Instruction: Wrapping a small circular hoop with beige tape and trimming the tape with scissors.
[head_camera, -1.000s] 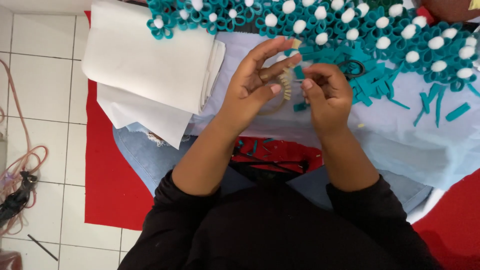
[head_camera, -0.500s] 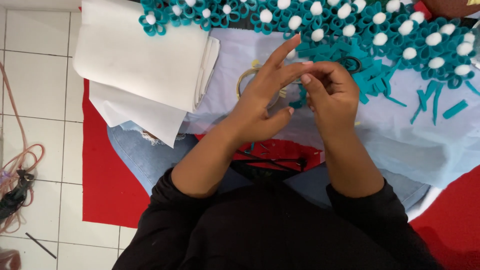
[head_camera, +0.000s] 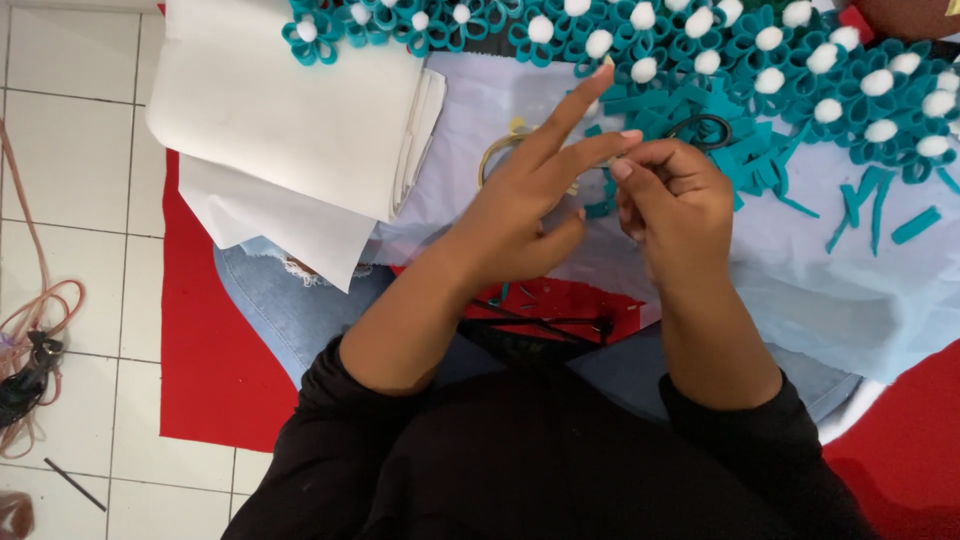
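Note:
My left hand (head_camera: 520, 215) is raised over a pale blue sheet (head_camera: 850, 300), fingers spread and straight, its middle fingertip meeting my right hand (head_camera: 675, 205). The right hand's fingers are curled and pinched together; anything between them is too small to see. A tan tape ring (head_camera: 492, 152) lies on the sheet just behind my left hand. Black-handled scissors (head_camera: 705, 128) rest beyond my right hand among loose teal felt strips (head_camera: 915, 225). Rows of teal felt flowers with white pompoms (head_camera: 760, 45) line the far edge.
A stack of folded white fabric (head_camera: 280, 110) lies at the left on a red mat (head_camera: 215, 350). A red piece (head_camera: 560, 300) with black sticks sits on my lap. A coiled cord (head_camera: 30, 350) and a thin black stick (head_camera: 75, 485) lie on the tiled floor.
My left hand has opened its fingers and let the tape ring lie on the sheet. The right hand stays pinched in nearly the same place.

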